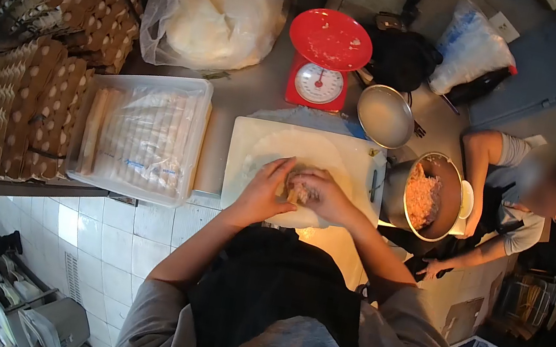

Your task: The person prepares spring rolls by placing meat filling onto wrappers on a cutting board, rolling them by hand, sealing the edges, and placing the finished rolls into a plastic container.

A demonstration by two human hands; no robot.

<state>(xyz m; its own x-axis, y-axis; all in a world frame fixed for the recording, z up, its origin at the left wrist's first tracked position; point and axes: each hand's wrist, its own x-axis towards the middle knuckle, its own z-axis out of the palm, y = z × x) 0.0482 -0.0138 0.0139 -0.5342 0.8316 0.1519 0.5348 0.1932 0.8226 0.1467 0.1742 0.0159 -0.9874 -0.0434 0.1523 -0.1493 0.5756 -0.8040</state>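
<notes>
A white cutting board (361,159) lies in front of me with thin, pale round wrappers (275,145) spread over it. Over its middle, my right hand (322,194) is closed around a lump of pinkish minced filling (300,190). My left hand (265,190) is cupped at the left side of that lump, thumb and fingers apart. The thumb tip is near the filling; whether it touches cannot be made out. To the right stands a deep metal pot (452,195) containing minced meat (422,198).
Behind the board are a red kitchen scale (318,85), a metal bowl (384,116) and a plastic bag of pale contents (216,16). Leftward sit a clear tub of wrapped rolls (142,129) and stacked egg trays (32,106). A co-worker (522,188) is beside the pot.
</notes>
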